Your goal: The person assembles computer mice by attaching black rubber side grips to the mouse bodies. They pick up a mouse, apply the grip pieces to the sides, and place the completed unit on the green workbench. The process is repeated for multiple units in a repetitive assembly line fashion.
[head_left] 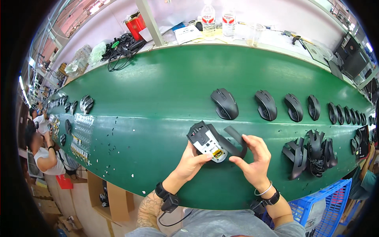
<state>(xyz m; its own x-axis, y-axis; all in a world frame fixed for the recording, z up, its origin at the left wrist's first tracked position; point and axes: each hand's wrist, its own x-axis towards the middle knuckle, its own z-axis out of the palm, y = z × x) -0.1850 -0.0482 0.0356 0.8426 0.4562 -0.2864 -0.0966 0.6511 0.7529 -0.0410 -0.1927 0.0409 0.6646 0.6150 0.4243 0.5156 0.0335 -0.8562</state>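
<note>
Left hand cups an uncovered computer mouse from its near end, thumb pressed along the edge and the other fingers mostly hidden behind it; the grip looks firm. The mouse is tilted in the air above the green table, with a black part at its far end, a pale inner frame and a small yellow patch near the thumb. Right hand is close by, thumb and forefinger curled around a curved dark cover piece that stands just beside the mouse's right flank. Dark parts overlap there, so I cannot tell whether the cover touches the body. The step in hand seems to be working this cover at the side of the mouse; one view does not settle whether it is going on or coming off. As I judge it, the next move calls for a steady left hold and a careful turn of the right wrist, keeping the thin piece from bending and the edges lined up. Beyond the hands, a row of black mice runs off to the right, fully covered as far as I can see. A heap of dark shell pieces lies on the table to the right of the right hand, and a clear plastic tray sits well off to the left.
</note>
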